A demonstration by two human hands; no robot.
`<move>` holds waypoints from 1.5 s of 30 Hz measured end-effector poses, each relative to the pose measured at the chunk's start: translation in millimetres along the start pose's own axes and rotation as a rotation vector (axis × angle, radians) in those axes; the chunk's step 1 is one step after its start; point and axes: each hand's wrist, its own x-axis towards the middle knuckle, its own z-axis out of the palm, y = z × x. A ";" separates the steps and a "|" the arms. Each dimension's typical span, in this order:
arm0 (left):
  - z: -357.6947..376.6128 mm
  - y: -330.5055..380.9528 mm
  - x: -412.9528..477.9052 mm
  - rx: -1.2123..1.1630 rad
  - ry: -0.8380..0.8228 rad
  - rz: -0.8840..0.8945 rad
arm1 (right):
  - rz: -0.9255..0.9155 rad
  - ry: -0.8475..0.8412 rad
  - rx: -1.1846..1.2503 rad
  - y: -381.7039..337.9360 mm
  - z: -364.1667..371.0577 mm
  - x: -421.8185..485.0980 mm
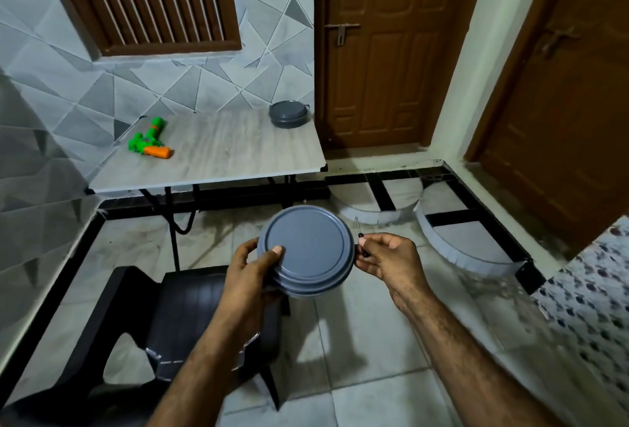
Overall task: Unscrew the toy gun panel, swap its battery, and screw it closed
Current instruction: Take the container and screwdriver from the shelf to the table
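A green and orange toy gun (148, 140) lies on the far left of a grey wood-grain table (231, 157). My left hand (252, 268) grips a round grey lidded container (308, 251) by its left rim, thumb on the lid, held in the air in front of the table. My right hand (388, 256) pinches a small screwdriver (360, 235) with a thin metal shaft pointing up, just right of the container. No battery is visible.
A second grey round container (288, 114) stands at the table's back right corner. A black plastic chair (183, 324) sits below my left arm. Brown doors (384, 52) stand behind and to the right. Tiled floor (374, 341) lies underfoot.
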 end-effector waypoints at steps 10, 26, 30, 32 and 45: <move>41.3 15.5 75.1 0.015 0.047 0.008 | -0.005 -0.033 0.018 -20.0 2.3 88.4; 136.6 31.5 211.0 0.014 0.160 0.021 | 0.020 -0.191 -0.072 -76.2 -16.4 274.1; 151.4 40.6 243.1 0.026 0.196 0.025 | 0.034 -0.209 -0.076 -85.4 -12.4 312.0; 155.7 45.1 258.6 0.027 0.202 0.020 | 0.033 -0.217 -0.071 -89.4 -7.8 329.8; 147.4 77.7 385.9 0.026 0.234 -0.009 | 0.077 -0.262 -0.083 -99.9 61.2 457.8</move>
